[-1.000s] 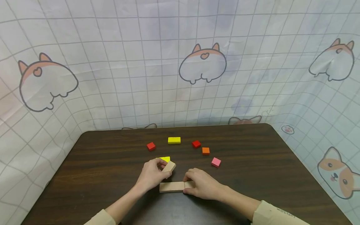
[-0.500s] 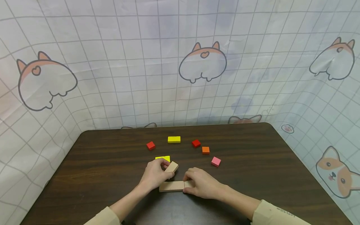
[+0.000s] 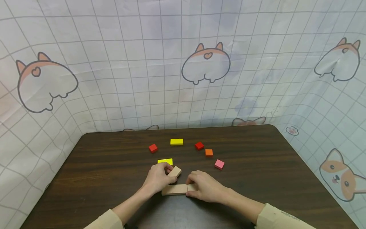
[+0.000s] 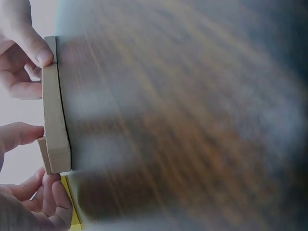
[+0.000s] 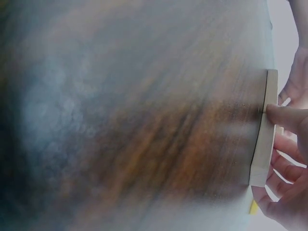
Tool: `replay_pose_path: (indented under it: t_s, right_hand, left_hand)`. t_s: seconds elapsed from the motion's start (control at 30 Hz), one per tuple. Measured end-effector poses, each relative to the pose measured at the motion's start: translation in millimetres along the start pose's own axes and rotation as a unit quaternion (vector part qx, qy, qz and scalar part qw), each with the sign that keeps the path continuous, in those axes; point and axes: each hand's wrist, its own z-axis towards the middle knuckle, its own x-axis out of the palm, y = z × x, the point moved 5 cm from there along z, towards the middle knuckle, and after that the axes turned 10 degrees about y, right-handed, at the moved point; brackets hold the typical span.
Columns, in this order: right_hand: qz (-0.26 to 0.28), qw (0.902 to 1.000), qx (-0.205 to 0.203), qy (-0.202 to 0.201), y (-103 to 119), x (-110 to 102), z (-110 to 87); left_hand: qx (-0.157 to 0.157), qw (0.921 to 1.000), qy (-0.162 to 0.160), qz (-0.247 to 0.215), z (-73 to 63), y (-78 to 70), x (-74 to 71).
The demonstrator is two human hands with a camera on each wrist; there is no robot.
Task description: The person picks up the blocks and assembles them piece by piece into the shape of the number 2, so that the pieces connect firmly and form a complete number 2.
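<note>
Two plain wooden blocks lie end to end on the dark table. The left one (image 3: 174,190) shows its whole top; the right one (image 3: 192,187) is partly covered by my right hand (image 3: 206,187), which grips it between thumb and fingers. My left hand (image 3: 157,178) pinches a third wooden block (image 3: 175,171), held at a slant just behind the left end of the row. In the left wrist view this pinched block (image 4: 44,155) shows only as a narrow strip behind the row. A yellow block (image 3: 165,161) lies just beyond the left fingers.
Farther back on the table (image 3: 94,171) lie another yellow block (image 3: 176,142), two red blocks (image 3: 153,148), an orange block (image 3: 209,153) and a pink block (image 3: 219,164). A patterned cloth (image 3: 137,63) hangs behind the table and along its sides.
My left hand has shifted slightly to the right with its wooden block, coming nearer the row. The right hand keeps its place on the right block.
</note>
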Motion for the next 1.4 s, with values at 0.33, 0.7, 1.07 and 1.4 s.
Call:
replay_pose_path:
  t_s: [0.33,0.7,1.07,1.4]
  right_hand:
    - [0.002,1.0,0.005,-0.001,-0.2,-0.4,-0.6]
    - [-0.001,1.0,0.007,-0.001,-1.5,1.4,-0.1]
    - [0.006,1.0,0.007,0.002,-0.3,0.3,-1.5]
    - [0.024,0.9996,0.01,0.009,-3.3,-1.0,-1.4]
  left_hand:
    - [0.014,0.9993,0.029,0.016,0.2,1.5,3.6]
    - [0.012,0.999,0.04,0.017,0.6,2.4,3.1]
    - [0.026,0.9973,0.069,-0.008,-5.8,4.3,1.1]
    - [0.087,0.9906,0.103,0.021,-25.2,9.6,-8.7]
